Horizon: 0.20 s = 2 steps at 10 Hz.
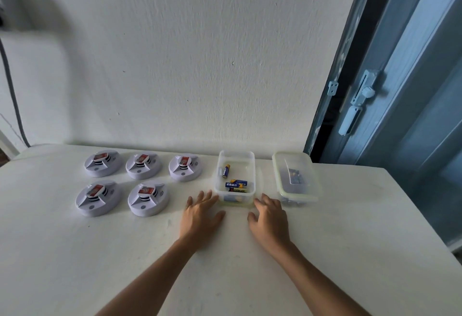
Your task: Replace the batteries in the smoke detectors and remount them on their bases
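Observation:
Several white round smoke detectors with red labels lie on the white table (75, 253) in two rows: three at the back, such as one at back left (102, 163), and two in front, one being the front right detector (149, 198). An open clear box (235, 159) right of them holds a few blue and yellow batteries (236, 183). My left hand (201, 213) rests flat on the table just left of the box's near corner. My right hand (268, 214) rests on the table at the box's near right corner, fingers loosely bent. Both hold nothing.
A second clear box with a green-rimmed lid (296, 178) stands shut to the right of the open one, dark items inside. A white wall rises behind the table. A blue door with a latch (360, 100) is at the right, past the table's right edge.

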Tool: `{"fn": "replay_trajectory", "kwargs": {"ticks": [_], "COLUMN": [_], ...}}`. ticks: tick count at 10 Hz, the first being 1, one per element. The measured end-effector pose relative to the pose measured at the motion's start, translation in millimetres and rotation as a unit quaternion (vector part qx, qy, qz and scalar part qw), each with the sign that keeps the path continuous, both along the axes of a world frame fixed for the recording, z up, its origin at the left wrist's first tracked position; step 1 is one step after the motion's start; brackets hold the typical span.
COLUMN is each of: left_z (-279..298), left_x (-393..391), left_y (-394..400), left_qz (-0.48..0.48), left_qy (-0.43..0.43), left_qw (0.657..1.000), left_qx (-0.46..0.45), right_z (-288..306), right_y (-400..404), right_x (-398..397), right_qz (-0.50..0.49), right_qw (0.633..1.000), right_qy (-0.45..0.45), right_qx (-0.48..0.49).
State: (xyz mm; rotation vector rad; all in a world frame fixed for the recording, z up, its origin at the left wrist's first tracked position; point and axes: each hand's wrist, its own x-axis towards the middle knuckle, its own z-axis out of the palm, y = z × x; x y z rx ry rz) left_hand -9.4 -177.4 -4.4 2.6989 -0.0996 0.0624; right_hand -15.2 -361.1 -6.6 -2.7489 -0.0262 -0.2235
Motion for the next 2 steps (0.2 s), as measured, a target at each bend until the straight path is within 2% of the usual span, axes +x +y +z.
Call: {"fn": "replay_trajectory", "kwargs": {"ticks": [2], "left_z": [-2.5], "left_x": [-0.2], "left_y": [1.1], "left_qz": [0.009], "left_qy": [-0.018], "left_qw": [1.000], "left_qx": [-0.013], "right_z": [0.3], "right_y": [-2.7], "right_x": [0.8], "right_qz": [0.011], "right_qw": [1.000], "right_qy": [0.006], "right_qx": [-0.005]}}
